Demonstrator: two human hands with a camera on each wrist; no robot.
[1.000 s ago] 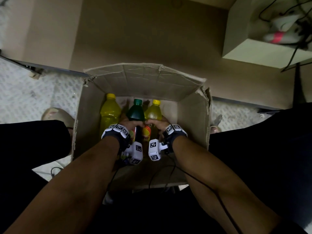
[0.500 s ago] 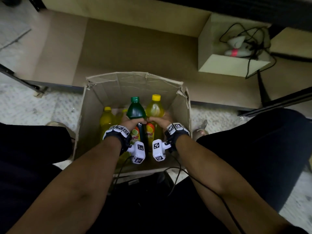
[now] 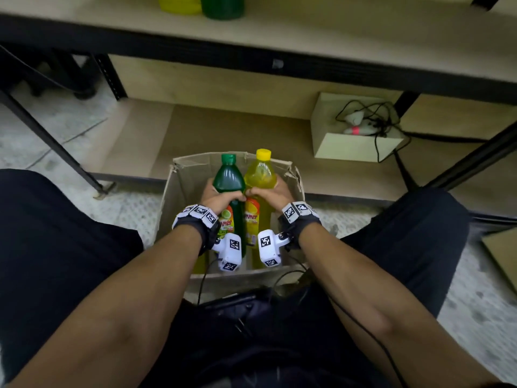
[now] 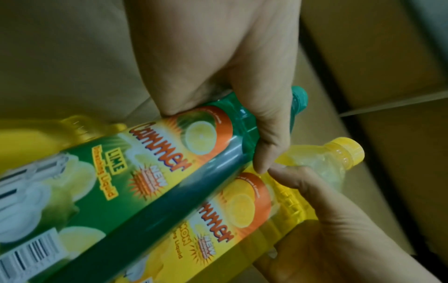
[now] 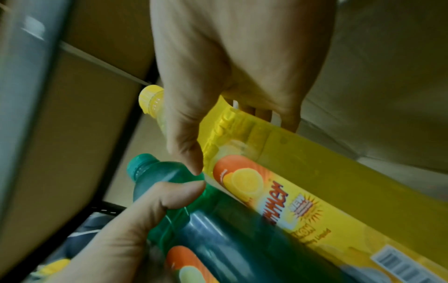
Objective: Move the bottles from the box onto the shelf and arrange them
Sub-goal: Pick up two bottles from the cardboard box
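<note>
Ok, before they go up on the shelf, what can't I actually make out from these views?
- Box contents: head view, the hands, green bottle and yellow bottle cover most of the inside.
- Bottles already on the shelf: head view, cut off by the top edge.
- Bottle bases: both wrist views, cut off and blurred.
- Left hand and right hand fingers: mostly behind the bottles.

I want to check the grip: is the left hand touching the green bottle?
Touching. The left wrist view shows the left hand wrapped round the green bottle below its cap, thumb pressed on it.
</note>
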